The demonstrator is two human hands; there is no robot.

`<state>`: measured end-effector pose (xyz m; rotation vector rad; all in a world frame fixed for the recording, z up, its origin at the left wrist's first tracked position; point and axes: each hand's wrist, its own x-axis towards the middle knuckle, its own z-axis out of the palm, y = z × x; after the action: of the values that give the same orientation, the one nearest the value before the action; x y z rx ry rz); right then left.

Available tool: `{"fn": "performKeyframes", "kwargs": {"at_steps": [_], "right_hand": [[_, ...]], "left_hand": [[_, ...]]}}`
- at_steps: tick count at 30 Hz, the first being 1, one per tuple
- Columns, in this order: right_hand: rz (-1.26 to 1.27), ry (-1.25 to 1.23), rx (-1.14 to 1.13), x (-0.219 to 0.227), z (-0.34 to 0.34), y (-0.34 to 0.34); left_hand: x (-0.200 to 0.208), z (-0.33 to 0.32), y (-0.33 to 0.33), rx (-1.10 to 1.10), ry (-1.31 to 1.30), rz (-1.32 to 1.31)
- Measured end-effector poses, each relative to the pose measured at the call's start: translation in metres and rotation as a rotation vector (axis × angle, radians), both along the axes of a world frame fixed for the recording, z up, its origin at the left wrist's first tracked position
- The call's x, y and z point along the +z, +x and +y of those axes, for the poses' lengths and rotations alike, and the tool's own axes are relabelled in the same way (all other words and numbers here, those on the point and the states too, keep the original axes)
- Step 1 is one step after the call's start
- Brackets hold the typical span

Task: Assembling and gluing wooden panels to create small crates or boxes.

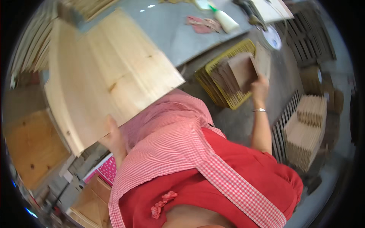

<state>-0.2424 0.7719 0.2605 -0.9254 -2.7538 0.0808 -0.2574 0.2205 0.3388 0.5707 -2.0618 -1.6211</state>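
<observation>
Pale knotty wooden board, angled; brown panel, blurred, apparently leaning in yellow basket.

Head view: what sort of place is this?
Probably a woodworking shop: a large pale wood panel, rows of similar wooden pieces at right, and a white squeeze bottle on the grey worktop suggest it.

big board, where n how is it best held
Likely by the near edge, coming from the apron side and pinching top and underside: the big board is wide and flat, and that thin edge faces the wearer. The left grip is at that edge; a second hold nearer its right corner could steady the width.
</observation>
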Motion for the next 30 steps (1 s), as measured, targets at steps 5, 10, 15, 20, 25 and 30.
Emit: {"fn": "performKeyframes", "kwargs": {"at_steps": [5, 10, 15, 20, 25, 30], "right_hand": [[0.508, 0.315, 0.044, 0.124, 0.035, -0.047], [0.632, -0.163, 0.813, 0.211, -0.147, -0.168], [0.562, -0.242, 1.282, 0.194, -0.281, -0.306], [0.527, -0.141, 1.448, 0.162, -0.350, -0.396], [0.494, -0.081, 1.499, 0.146, -0.368, -0.431], [0.432, -0.056, 1.580, 0.153, -0.382, -0.428]], "left_hand": [[-0.005, -0.002, -0.006, -0.026, -0.152, 0.052], [-0.001, -0.002, 0.000, -0.071, 0.044, -0.056], [0.011, -0.001, 0.000, -0.067, 0.066, -0.082], [0.002, -0.006, 0.003, -0.059, 0.047, -0.077], [-0.003, -0.006, 0.006, -0.052, -0.024, -0.115], [-0.002, -0.007, 0.006, -0.057, -0.013, -0.108]]}}
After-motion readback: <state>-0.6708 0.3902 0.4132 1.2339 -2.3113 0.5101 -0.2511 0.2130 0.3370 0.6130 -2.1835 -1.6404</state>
